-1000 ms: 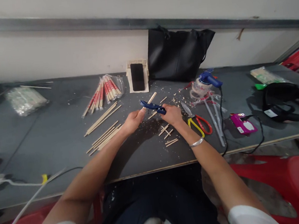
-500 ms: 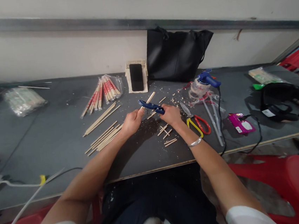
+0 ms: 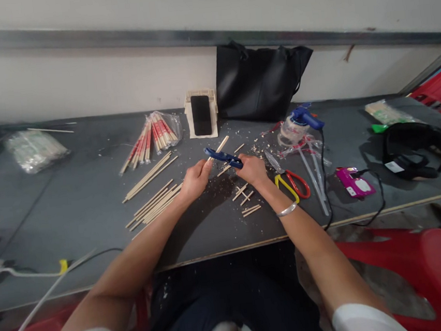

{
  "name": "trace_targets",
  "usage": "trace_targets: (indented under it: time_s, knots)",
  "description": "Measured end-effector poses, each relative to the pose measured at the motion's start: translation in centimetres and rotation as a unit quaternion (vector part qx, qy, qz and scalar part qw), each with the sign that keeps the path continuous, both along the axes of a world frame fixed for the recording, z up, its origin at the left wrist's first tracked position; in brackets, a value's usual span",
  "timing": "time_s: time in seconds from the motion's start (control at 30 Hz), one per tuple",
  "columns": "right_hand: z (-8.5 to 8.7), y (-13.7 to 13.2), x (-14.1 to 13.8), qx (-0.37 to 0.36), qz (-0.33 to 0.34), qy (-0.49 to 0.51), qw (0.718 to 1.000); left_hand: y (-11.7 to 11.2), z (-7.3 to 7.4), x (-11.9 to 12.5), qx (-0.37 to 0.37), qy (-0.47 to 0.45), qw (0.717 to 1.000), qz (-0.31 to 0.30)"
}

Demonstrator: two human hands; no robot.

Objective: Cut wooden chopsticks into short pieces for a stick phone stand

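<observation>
My right hand (image 3: pixel 253 170) is closed round the handles of a blue cutter (image 3: pixel 223 157), whose jaws point left and up across a wooden stick (image 3: pixel 220 145). My left hand (image 3: pixel 194 180) is closed on the near end of that same stick, just left of the cutter. Several short cut stick pieces (image 3: pixel 247 199) lie on the dark table (image 3: pixel 72 211) below my right hand, among wood chips. Long bare sticks (image 3: pixel 151 193) lie in loose rows to the left of my left hand.
Wrapped chopsticks in red paper (image 3: pixel 155 133), a phone in a stand (image 3: pixel 201 114) and a black bag (image 3: pixel 261 81) sit at the back. Red-and-yellow scissors (image 3: pixel 290 182), a blue glue gun (image 3: pixel 305 117), a magenta device (image 3: pixel 354 184) and black headphones (image 3: pixel 417 149) lie right. White cable (image 3: pixel 41 292) runs front left.
Both hands and the cutter have stayed almost in place on the stick; the view has only drifted slightly.
</observation>
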State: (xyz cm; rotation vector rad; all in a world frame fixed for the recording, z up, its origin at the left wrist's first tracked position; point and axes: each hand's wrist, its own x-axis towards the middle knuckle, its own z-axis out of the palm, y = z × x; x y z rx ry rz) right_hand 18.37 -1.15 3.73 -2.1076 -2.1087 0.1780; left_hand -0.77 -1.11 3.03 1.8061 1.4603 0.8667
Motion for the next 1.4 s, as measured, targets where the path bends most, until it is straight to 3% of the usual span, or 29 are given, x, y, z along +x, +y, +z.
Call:
trace_targets:
  time_s: [0.23,0.5,0.7,0.83,1.4]
  knots:
    - [-1.4,0.5,1.0,0.069,0.089,0.090,0.990,0.3,0.2,-0.3,-0.041,-0.051,0.997,-0.052]
    - [-2.0,1.1,2.0,0.080,0.163,0.183,0.966,0.4,0.2,-0.6,-0.023,-0.044,0.998,-0.049]
    - [-0.6,0.1,0.8,0.049,0.064,0.059,0.995,0.6,-0.4,-0.4,-0.040,-0.068,0.997,-0.028]
    - [0.2,-0.6,-0.2,0.009,0.007,-0.008,1.000,0.7,-0.8,-0.2,-0.062,-0.081,0.995,-0.020]
    - [0.8,-0.2,-0.5,-0.014,-0.008,-0.023,1.000,0.5,0.3,-0.1,-0.032,-0.028,0.999,0.005]
